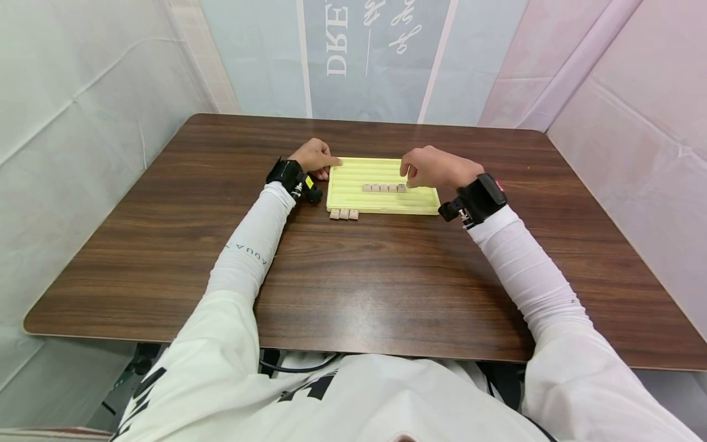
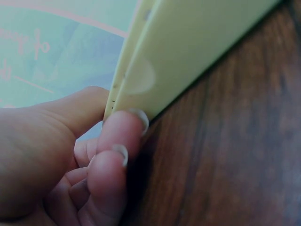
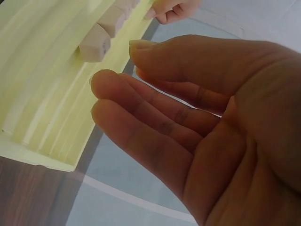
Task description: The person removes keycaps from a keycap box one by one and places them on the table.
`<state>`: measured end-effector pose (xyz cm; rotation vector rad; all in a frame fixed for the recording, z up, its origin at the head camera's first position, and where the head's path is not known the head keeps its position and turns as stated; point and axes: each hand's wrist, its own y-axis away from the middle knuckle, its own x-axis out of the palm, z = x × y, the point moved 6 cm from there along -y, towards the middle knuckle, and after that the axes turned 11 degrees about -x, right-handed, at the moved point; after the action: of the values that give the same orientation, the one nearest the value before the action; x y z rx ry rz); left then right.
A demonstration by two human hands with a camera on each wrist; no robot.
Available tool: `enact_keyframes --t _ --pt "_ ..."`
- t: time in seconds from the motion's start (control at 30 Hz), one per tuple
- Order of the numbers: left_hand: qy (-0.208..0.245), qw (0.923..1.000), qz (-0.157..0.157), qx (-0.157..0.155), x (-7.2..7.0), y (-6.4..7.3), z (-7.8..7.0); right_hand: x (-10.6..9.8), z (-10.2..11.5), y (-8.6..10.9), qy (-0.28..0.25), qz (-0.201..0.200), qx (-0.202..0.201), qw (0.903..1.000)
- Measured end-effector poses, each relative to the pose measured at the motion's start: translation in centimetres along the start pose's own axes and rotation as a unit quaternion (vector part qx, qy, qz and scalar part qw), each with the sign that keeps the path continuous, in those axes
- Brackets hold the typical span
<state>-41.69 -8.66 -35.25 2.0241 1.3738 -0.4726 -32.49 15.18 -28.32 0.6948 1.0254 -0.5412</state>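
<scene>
A shallow yellow tray [image 1: 353,199] with stepped ridges lies on the table. Along one ridge runs a row of several beige keycaps [image 1: 383,188]. My left hand [image 1: 313,158] grips the tray's left edge; in the left wrist view the thumb lies over the rim and the fingertips [image 2: 123,129] press the side wall. Over the tray's right part hovers my right hand [image 1: 439,167], near the right end of the row. Its thumb and fingers stand apart with nothing between them in the right wrist view, close to the end keycap [image 3: 95,44].
Three more beige keycaps [image 1: 344,214] sit on the brown wooden table [image 1: 353,282], along the tray's front edge at the left. A printed blue-grey sheet [image 1: 375,92] hangs behind the table, and white sheeting [image 1: 83,141] stands at the sides.
</scene>
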Motion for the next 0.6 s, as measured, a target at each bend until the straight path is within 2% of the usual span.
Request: enact_keyframes --t 0.6 --pt "0.018 0.9997 0.012 -0.009 0.0 0.0 0.1 1.2 -0.5 -0.8 0.012 0.021 0.005 0.9997"
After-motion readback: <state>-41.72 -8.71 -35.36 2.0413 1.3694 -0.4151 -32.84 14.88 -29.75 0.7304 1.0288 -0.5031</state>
